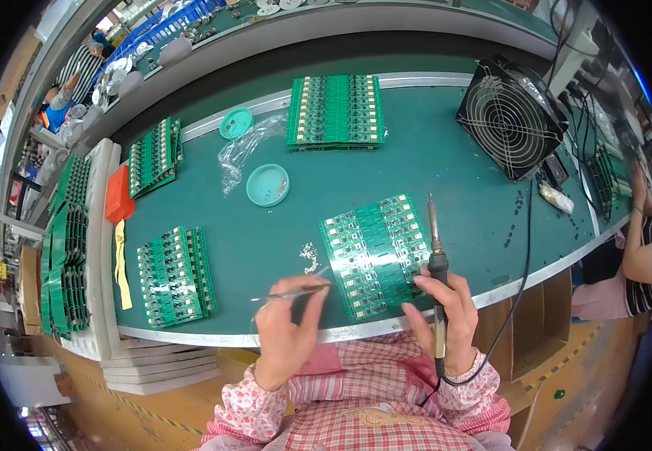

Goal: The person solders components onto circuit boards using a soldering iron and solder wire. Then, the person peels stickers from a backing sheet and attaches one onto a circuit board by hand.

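My left hand [285, 334] pinches a pair of thin metal tweezers [315, 287] near the table's front edge. In my right hand [457, 319] is a soldering iron [438, 263], held upright with its tip pointing away from me; its black cord [526, 259] trails to the right. Between the hands lies a green circuit board panel [375, 259] with rows of white and black parts. The fingers of my right hand are at the panel's lower right corner. A small scatter of tiny pale components [309, 257] sits left of the panel, just beyond the tweezers.
Circuit board stacks stand at the back [336, 113], front left [176, 276] and far left [67, 255]. Two turquoise dishes [268, 186], crumpled clear plastic [245, 152], a red container [119, 194] and a black fan [510, 120] are on the table. Another person's arm [639, 252] shows at right.
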Demonstrator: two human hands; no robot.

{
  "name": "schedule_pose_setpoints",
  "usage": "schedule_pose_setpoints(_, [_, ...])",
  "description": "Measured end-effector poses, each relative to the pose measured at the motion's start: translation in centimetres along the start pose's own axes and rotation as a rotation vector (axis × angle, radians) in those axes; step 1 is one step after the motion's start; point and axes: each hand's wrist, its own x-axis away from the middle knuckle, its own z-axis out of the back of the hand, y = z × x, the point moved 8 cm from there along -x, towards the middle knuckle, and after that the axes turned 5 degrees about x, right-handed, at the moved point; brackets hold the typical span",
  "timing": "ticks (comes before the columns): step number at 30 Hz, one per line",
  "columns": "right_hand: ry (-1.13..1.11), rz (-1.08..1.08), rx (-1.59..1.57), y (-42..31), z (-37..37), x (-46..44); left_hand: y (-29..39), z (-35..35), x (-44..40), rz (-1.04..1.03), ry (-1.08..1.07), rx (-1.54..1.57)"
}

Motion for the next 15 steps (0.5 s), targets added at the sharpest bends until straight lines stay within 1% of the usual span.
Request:
schedule_pose_setpoints(2, [0.042, 0.02, -0.013, -0.5, 0.7, 0.1, 0.4, -1.2, 0.4, -0.008, -0.039, 0.03])
schedule_pose_setpoints(5, [0.078, 0.017, -0.023, -0.5, 1.6, 0.9, 0.3, -2.1, 0.7, -0.005, -0.052, -0.006])
schedule_pose_setpoints(9, [0.129, -0.013, -0.062, 0.1, 1.9, 2.0, 0.4, -2.2, 0.8, -0.034, 0.003, -0.017])
schedule_pose_setpoints(15, [0.136, 0.005, -0.096, 0.1, 1.9, 2.0, 1.2, -2.2, 0.6, -0.09, -0.026, -0.09])
